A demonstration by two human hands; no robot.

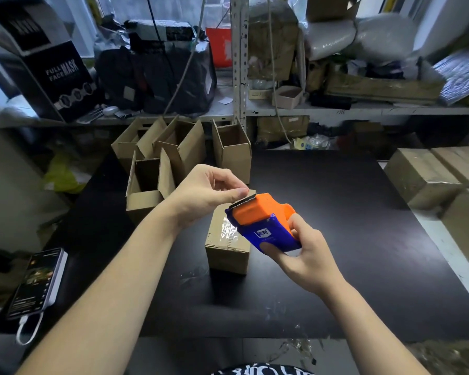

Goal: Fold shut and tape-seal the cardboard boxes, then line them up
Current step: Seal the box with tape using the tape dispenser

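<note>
While the small closed box (228, 249) stands on the black table (349, 212) with clear tape shining across its top, the step in hand seems to be sealing, with the tape end being freed for another strip. Just above that box, the right hand (306, 250) grips the orange and blue tape dispenser (263, 226), fingers curled round its body. The left hand (206, 193), above and left of the box, is mostly curled, thumb and forefinger pinching at the dispenser's toothed edge; whether tape lies between them I cannot tell. The next move probably calls for drawing the tape out cleanly and laying it flat along the box. Behind the box, several open boxes (179, 147) wait unsealed.
</note>
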